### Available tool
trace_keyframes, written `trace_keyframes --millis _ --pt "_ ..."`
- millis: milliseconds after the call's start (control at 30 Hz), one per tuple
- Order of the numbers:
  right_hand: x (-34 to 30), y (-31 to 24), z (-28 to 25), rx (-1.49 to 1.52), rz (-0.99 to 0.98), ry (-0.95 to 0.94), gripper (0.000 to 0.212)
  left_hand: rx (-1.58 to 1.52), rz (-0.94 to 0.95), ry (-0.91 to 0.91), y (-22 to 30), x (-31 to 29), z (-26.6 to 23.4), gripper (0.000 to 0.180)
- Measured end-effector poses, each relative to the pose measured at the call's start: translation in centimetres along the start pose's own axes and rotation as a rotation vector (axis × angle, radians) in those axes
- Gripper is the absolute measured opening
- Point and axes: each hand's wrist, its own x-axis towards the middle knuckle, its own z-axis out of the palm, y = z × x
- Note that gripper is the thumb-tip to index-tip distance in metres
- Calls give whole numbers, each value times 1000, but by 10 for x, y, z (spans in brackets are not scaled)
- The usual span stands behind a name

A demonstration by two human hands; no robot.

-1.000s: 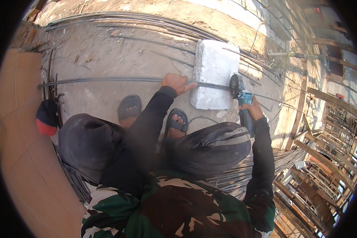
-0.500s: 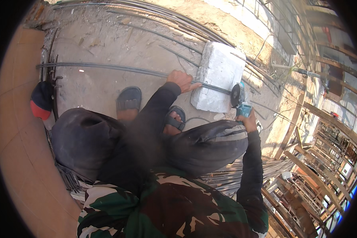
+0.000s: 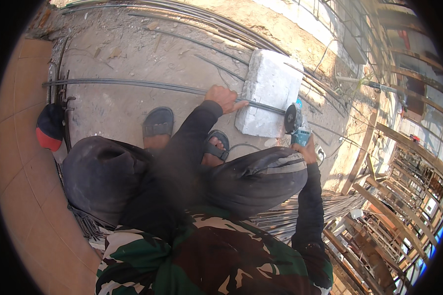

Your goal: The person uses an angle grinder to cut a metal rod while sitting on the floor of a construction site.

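The single head-worn fisheye camera looked steeply down over the crouched person's knees. It faced the dirt ground (image 3: pixel 123 108) close below. Scaffolding (image 3: pixel 403 187) curved along its right rim.

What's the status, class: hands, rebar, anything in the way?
Left hand pressing rebar onto white block. Right hand gripping angle grinder, disc at the bar. Loose rods lie beyond.
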Motion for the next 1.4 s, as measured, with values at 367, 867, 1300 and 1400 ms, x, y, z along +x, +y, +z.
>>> trace_keyframes --millis 367,867,1300,1400 --pt "12 7 -1 -18 -15 -16 72 -1 -27 -151 3 -4 -16 66" --pt "27 20 -3 6 -8 -4 77 16 -24 -157 3 -3 -15 66" --pt "16 16 0 -1 -6 14 71 12 5 -34 1 -3 -5 65" --pt "8 6 4 19 17 8 69 12 4 -42 -1 -3 -4 65"
